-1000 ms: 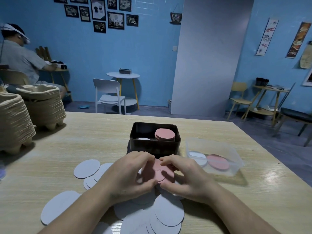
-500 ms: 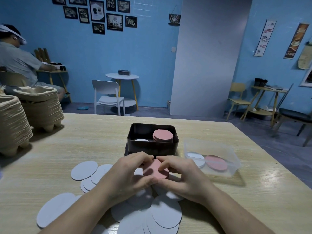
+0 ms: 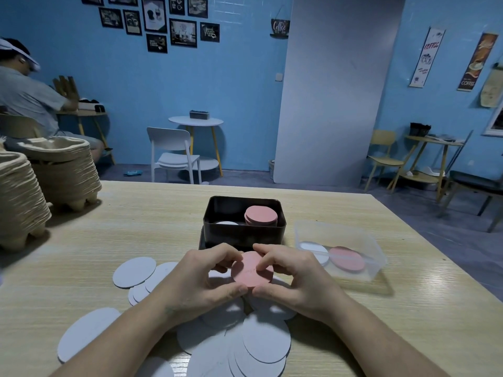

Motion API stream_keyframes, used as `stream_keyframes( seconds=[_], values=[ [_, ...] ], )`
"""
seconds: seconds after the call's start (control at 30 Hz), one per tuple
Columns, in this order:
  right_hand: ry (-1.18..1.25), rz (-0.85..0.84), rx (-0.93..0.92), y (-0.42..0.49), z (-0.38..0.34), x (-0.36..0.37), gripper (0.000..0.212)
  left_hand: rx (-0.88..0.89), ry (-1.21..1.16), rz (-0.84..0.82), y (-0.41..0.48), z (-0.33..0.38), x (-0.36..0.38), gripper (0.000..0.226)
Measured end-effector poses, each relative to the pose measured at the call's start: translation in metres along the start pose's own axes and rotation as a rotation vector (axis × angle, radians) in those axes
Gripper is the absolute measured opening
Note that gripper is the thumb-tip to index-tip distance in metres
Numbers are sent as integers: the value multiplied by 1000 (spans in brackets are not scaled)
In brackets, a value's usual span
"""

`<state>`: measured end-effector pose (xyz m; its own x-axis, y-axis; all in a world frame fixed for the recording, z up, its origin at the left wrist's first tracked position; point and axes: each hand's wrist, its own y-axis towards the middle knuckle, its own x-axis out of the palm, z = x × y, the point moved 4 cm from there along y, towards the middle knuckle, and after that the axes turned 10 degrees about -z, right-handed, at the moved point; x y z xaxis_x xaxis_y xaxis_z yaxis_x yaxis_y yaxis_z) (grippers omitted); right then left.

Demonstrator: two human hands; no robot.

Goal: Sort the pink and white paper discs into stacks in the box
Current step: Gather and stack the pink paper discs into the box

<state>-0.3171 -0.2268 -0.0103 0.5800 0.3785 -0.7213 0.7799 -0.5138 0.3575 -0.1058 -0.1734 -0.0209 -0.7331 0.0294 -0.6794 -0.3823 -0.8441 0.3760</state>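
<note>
My left hand [image 3: 202, 281] and my right hand [image 3: 294, 278] together hold a small stack of pink discs [image 3: 249, 270] between thumbs and fingertips, lifted just above the table in front of the black box [image 3: 217, 235]. Inside the box a pink stack [image 3: 261, 215] stands at the right and a white disc [image 3: 226, 223] shows at the left. Several white discs [image 3: 261, 341] lie loose on the table under and around my wrists, and another white disc [image 3: 134, 272] lies to the left.
A clear plastic tub [image 3: 375, 257] with one white and one pink disc sits right of the box. Two piles of pulp cup trays [image 3: 61, 170] stand at the table's left. A person sits at a far table, back left.
Both hands have squared the pink discs into a neater stack and raised them slightly off the table. The view has shifted a little.
</note>
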Motion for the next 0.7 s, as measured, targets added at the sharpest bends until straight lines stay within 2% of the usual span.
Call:
stream_keyframes(
  seconds=[0.17, 0.37, 0.5, 0.7],
  values=[
    [-131, -14, -52, 2, 1, 2, 29, 67, 193, -19, 1, 7, -2, 27],
    [-324, -63, -81, 2, -3, 4, 35, 83, 295, -34, 0, 12, 0, 22],
    [-465, -85, -137, 5, -13, 5, 32, 101, 361, -25, 1, 12, 2, 24],
    [-456, -5, -159, 10, -20, -6, 26, 110, 326, 22, 0, 19, -6, 31]
  ],
)
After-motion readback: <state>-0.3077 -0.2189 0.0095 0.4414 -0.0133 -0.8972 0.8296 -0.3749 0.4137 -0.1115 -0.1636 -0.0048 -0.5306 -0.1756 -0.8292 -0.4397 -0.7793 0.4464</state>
